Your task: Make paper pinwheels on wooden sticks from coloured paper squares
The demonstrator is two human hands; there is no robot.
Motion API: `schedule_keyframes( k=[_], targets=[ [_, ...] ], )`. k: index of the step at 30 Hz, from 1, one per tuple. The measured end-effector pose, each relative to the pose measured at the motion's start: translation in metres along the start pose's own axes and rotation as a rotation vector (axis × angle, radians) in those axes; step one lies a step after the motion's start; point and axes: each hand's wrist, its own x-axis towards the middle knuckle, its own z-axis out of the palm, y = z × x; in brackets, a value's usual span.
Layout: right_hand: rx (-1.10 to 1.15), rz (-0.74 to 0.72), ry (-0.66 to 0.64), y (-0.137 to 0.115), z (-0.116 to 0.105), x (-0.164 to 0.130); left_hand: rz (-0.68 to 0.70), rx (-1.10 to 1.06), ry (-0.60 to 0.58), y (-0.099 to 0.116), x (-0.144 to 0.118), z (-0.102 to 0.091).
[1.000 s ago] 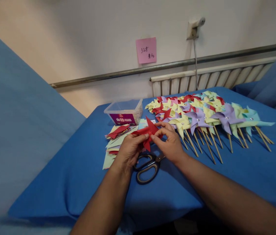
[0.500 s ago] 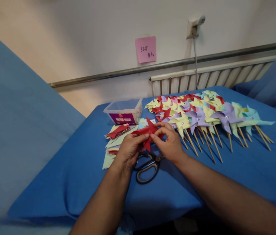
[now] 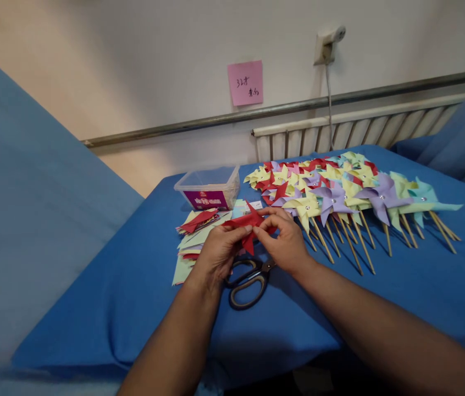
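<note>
Red paper pinwheel [image 3: 250, 223] stays pinched in both grips, left hand [image 3: 217, 254] and right hand [image 3: 285, 243] unmoved.

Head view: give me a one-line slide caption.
Both hands, left hand and right hand, fold a red paper pinwheel above scissors, beside finished pinwheels.

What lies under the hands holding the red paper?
Black scissors lie on the blue tablecloth under the left hand and right hand; the hands cover the blades.
</note>
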Motion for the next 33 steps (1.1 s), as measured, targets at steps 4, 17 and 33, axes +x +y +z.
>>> schedule_keyframes(
  k=[4, 17, 33],
  targets=[
    [0.027, 0.019, -0.017, 0.001, 0.0, 0.0, -0.001, -0.001, 0.017, 0.001, -0.001, 0.0],
    [0.065, 0.018, -0.012, 0.002, 0.001, -0.002, 0.009, 0.078, 0.022, 0.001, -0.001, -0.001],
    [0.315, 0.266, -0.479, 0.004, -0.025, 0.01, 0.085, 0.808, -0.235, 0.013, -0.005, -0.01]
  ],
)
